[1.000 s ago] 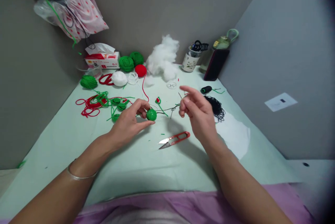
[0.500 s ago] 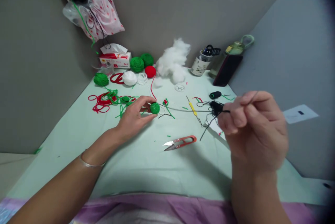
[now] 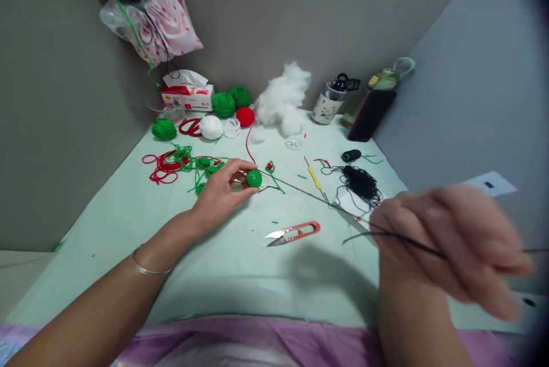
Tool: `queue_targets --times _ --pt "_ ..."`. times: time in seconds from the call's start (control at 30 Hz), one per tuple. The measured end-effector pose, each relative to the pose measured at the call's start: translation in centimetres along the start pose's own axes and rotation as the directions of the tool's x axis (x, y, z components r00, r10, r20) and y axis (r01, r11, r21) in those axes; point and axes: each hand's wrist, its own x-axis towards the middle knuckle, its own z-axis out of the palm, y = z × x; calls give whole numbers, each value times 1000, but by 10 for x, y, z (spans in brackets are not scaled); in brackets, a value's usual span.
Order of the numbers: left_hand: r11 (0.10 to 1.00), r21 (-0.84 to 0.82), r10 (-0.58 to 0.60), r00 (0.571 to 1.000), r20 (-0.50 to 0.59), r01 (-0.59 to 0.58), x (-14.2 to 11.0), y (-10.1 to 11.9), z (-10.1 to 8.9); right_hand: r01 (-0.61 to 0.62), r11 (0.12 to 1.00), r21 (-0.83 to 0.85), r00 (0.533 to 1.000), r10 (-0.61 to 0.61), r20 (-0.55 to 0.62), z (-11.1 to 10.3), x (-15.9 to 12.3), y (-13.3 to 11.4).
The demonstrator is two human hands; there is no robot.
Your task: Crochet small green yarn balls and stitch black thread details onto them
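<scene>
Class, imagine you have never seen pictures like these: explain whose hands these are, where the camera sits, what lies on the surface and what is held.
There is no machine: these are a person's bare hands, seen by one camera worn on the head, looking forward and down. The left hand holds a small green ball. A dark thread stretches from there to the right hand, which is blurred. On the pale cloth lie orange snips, a yellow-handled hook, black yarn and white stuffing.

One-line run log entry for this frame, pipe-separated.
left hand: holds green ball | right hand: raised, black thread drawn across fingers | snips: on table, between hands
</scene>
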Motion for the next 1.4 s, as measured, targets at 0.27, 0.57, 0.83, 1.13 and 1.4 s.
queue_targets --times 0.27,0.57,0.83,1.13,1.4 --pt "966 -249 -84 996 -20 77 0 11 5 -504 862 -60 861 494 -122 21 10 42" --pt "895 -409 -140 984 114 175 -5 16 4 -672 723 -162 694 537 -480 19 9 76" --pt "862 -466 -176 980 94 199 -3 14 7 -707 662 -249 678 533 -506 26 11 76" --pt "863 -465 -185 980 76 199 -3 15 6 -707 656 -265 684 538 -493 26 11 74" --pt "871 -442 -202 976 78 216 -2 13 6 -716 644 -270 676 541 -501 27 12 74"
